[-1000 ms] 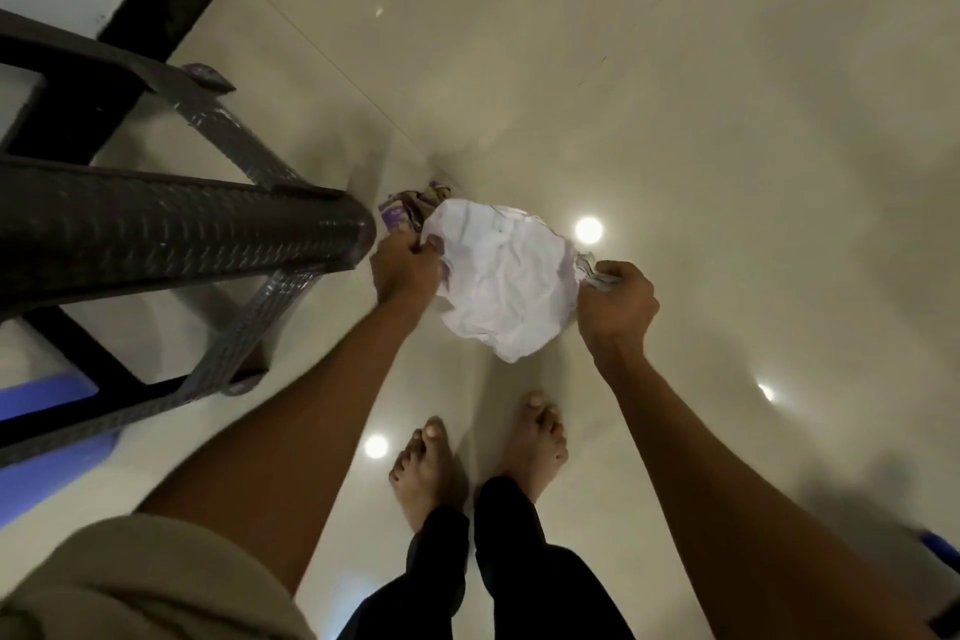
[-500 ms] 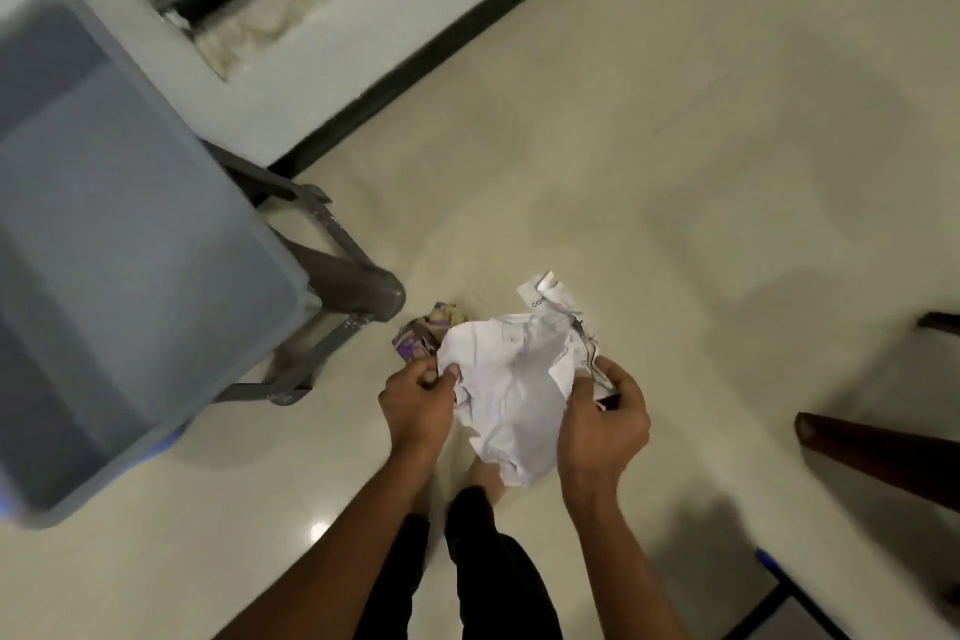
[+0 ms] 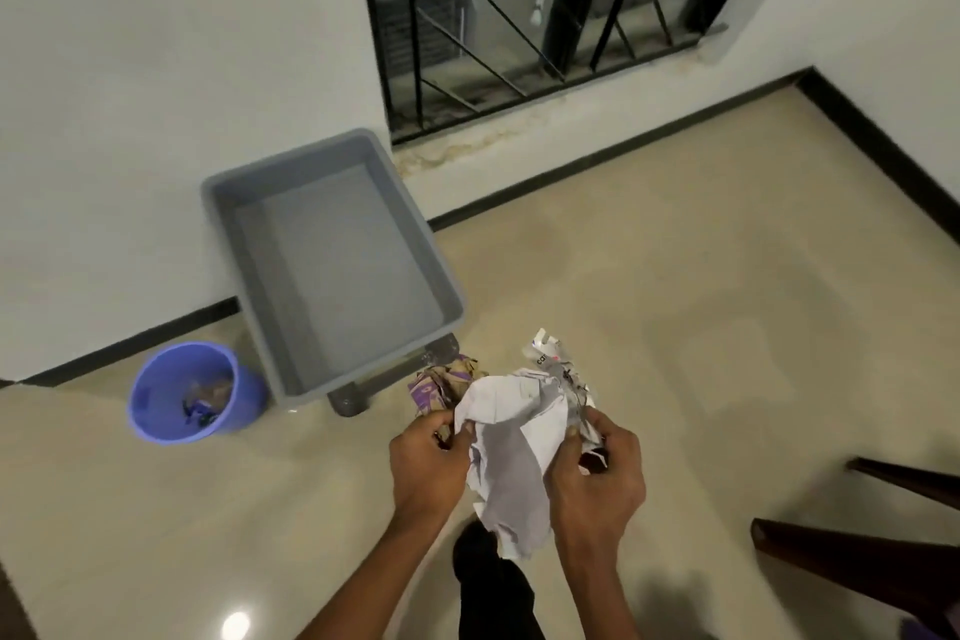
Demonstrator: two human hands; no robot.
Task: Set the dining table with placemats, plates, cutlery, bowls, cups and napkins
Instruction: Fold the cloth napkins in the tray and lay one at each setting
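A crumpled white sheet of paper (image 3: 511, 452) hangs between both hands in front of me, above the floor. My left hand (image 3: 427, 463) pinches its left edge and also holds a crumpled purple and brown wrapper (image 3: 441, 386). My right hand (image 3: 597, 476) grips the sheet's right edge together with some torn printed scraps (image 3: 558, 369). No plates, cutlery, cups or placemats are in view.
A grey plastic tub (image 3: 332, 265) sits on a stool (image 3: 347, 398) by the white wall. A blue bin (image 3: 195, 392) with rubbish in it stands on the floor to its left. Dark wooden furniture legs (image 3: 852, 556) jut in at the right. A barred window (image 3: 545, 10) is behind.
My view has lifted from the floor and my feet to the wall, window, tub and blue bin. Both hands keep holding the crumpled paper and have drawn closer together.
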